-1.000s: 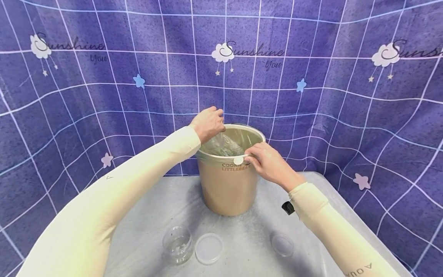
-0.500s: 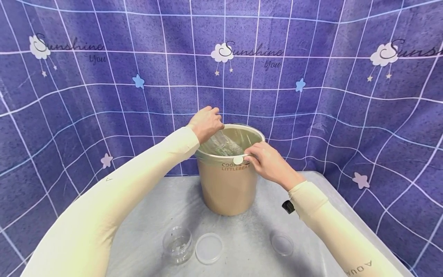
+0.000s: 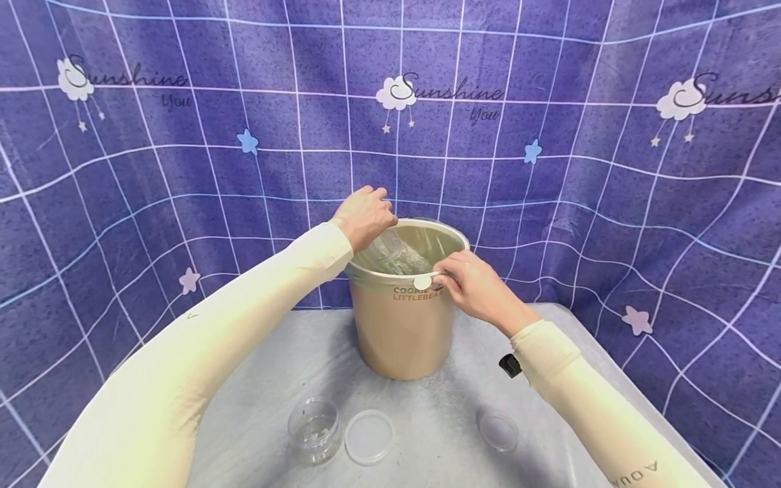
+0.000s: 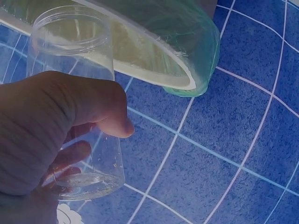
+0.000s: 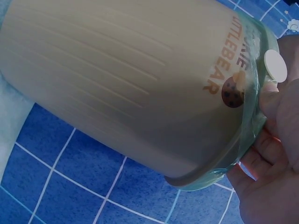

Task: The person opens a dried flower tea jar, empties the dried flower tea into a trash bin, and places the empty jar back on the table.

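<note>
My left hand grips a clear plastic jar over the bin's mouth. In the left wrist view thumb and fingers wrap its middle; its open end tips toward the bin and small specks cling near its bottom. The beige trash bin stands upright, its pale rim holding a thin green bag liner. My right hand pinches the front right of the rim, thumb outside beside a round white tab. What lies deep in the bin is hard to make out.
A second clear jar, open-topped with small bits inside, stands at the front of the grey table. Beside it lies a round lid; another clear lid lies further right. A blue checked curtain hangs close behind the bin.
Almost nothing differs. The left hand shifts very slightly with the jar over the bin, and the right hand stays on the rim.
</note>
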The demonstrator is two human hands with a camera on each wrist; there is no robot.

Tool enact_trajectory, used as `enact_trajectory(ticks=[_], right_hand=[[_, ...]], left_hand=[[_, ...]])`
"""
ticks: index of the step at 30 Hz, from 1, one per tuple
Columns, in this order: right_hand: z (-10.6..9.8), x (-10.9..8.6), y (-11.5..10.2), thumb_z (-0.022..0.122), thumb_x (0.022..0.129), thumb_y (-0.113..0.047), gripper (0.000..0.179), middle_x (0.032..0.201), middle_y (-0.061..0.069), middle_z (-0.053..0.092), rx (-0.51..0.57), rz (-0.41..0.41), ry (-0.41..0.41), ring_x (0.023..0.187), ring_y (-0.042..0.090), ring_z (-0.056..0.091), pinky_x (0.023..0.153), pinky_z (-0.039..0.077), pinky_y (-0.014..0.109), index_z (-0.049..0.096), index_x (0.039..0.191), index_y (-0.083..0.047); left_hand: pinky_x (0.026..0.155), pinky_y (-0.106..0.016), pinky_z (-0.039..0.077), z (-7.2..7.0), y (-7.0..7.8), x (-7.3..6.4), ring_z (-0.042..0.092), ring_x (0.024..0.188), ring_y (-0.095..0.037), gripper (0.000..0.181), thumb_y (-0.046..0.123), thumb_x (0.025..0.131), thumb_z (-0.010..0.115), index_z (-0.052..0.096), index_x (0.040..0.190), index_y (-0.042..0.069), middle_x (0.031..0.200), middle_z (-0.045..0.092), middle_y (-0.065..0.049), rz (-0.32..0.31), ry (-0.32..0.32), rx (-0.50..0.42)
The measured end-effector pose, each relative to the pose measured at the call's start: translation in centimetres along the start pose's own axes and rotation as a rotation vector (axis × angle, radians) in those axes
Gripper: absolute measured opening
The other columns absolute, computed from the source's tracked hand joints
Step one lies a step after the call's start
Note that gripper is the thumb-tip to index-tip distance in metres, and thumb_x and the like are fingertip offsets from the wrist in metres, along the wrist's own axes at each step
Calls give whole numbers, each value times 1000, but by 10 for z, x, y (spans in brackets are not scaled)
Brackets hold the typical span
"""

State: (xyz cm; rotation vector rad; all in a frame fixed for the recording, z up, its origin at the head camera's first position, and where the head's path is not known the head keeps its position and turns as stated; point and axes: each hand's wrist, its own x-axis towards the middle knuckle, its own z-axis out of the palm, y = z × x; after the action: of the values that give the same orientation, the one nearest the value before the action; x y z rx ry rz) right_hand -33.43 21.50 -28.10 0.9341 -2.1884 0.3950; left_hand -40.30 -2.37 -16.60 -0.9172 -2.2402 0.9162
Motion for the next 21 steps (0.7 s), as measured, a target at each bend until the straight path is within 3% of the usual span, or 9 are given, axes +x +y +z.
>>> enact_trajectory(ticks=[5, 16, 21], right_hand=[[0, 0, 0, 74, 94, -13, 9, 93, 6, 70, 0, -3, 0, 94, 27, 63, 89, 50, 44, 73, 98, -6], [0, 0, -1, 74, 94, -12, 8, 93, 6, 71, 2, -14, 6, 94, 28, 64, 89, 50, 44, 74, 98, -5], [0, 0, -1, 75, 93, -11, 8, 93, 7, 71, -5, -18, 13, 93, 28, 64, 88, 51, 45, 73, 98, -5]], left_hand=[[92, -38, 49, -2, -1, -3, 59, 110, -27, 37, 12, 86, 78, 75, 121, 26, 117, 75, -3, -18, -7, -3], [93, -41, 47, -1, -8, -11, 58, 113, -30, 36, 8, 89, 72, 75, 122, 23, 116, 74, -6, -75, 67, -126], [93, -42, 47, -4, -12, -16, 57, 112, -32, 39, 5, 86, 74, 75, 120, 22, 115, 74, -8, -89, 63, -167]])
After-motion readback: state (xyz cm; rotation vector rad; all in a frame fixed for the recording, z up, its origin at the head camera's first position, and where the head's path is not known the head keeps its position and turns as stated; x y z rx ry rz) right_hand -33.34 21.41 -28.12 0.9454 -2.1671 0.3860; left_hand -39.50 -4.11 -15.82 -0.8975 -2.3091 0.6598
